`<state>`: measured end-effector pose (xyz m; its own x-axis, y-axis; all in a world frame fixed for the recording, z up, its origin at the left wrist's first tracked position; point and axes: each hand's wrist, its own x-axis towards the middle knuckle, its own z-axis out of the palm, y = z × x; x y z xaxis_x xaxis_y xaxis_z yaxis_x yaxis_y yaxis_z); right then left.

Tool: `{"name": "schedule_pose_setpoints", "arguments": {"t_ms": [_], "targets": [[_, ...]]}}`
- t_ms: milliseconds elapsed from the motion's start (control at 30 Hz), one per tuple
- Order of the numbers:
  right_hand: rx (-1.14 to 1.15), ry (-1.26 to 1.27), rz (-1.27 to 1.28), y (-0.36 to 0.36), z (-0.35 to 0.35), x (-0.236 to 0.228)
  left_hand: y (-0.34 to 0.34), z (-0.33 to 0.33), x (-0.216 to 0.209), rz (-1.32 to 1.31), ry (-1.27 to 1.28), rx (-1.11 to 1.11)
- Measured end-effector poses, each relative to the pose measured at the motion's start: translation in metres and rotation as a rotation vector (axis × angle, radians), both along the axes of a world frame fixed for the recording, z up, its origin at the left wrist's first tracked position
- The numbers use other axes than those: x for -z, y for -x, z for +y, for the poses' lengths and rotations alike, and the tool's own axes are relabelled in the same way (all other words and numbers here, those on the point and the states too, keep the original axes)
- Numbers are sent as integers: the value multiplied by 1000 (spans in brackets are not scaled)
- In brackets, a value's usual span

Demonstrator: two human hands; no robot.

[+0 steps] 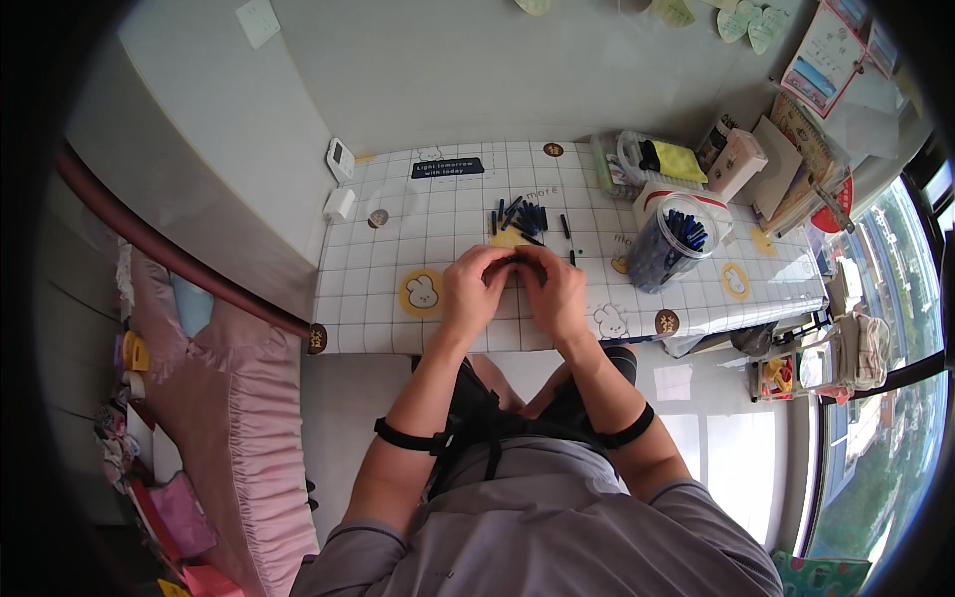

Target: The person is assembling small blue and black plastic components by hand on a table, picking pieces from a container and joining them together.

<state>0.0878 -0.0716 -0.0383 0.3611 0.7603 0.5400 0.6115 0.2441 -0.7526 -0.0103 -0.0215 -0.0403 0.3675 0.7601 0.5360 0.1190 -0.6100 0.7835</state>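
Over the near middle of the table [378, 328], my left hand [476, 284] and my right hand [555, 289] meet at the fingertips. Both are closed in a pinch on a small dark tube [515, 260], mostly hidden by the fingers. Just beyond them lies a loose pile of short dark blue tubes [531, 218] that look like ink cartridges. A separate tube [564, 227] sits right of the pile, and another [572, 258] lies close to my right hand. To the right stands a clear round jar [657, 261] holding many similar blue tubes.
Behind the jar are a white box [686, 195], a clear plastic container [615, 169] with a yellow cloth [680, 161], and a pink holder [737, 164] beside upright books [796, 164]. White devices [340, 160] sit at the table's left edge by the wall. A pink-covered bed [229, 428] is at left.
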Motion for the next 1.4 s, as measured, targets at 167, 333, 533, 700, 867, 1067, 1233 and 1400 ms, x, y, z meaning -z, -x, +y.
{"name": "schedule_pose_setpoints", "arguments": {"t_ms": [167, 333, 533, 700, 867, 1067, 1233, 1400], "targets": [[66, -58, -110, 2, 3, 2, -2, 0, -7, 88, -172, -62], [76, -127, -123, 3, -1, -3, -2, -2, -21, 117, -175, -35], [113, -276, -130, -11, -20, -27, -11, -10, -50, 16, -239, 121], [186, -342, -230, -37, -39, -55, -37, -14, -69, -89, -285, 271], [229, -346, -324, -61, -51, -70, -65, -14, -76, -132, -440, 318], [244, -325, -369, -80, -51, -80, -90, -11, -79, -179, -463, 295], [259, -348, -398, -94, -46, -82, -108, -4, -78, -231, -511, 324], [278, -276, -382, -101, -45, -77, -114, 3, -71, -155, -542, 324]]}}
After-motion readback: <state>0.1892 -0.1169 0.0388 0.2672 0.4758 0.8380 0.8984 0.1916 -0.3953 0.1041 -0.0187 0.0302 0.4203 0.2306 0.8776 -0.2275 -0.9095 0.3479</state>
